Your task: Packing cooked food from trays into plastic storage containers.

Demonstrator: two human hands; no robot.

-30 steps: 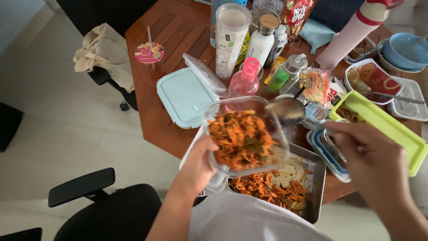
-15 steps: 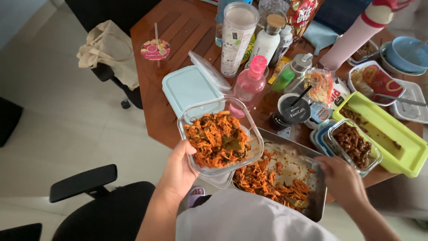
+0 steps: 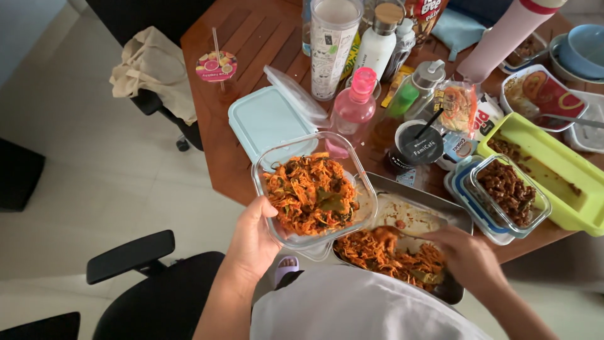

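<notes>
The left hand [image 3: 255,236] is gripping a clear box [image 3: 313,189] of orange food — fingers curled on its edge. The right hand [image 3: 462,255] is pinching food in the metal tray [image 3: 456,217].

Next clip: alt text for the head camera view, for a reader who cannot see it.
A person's left hand holds a clear glass container of orange shredded food above a metal tray, while the right hand reaches into the same food in the tray. Bottles, cups and other food boxes crowd the wooden table behind.
</notes>
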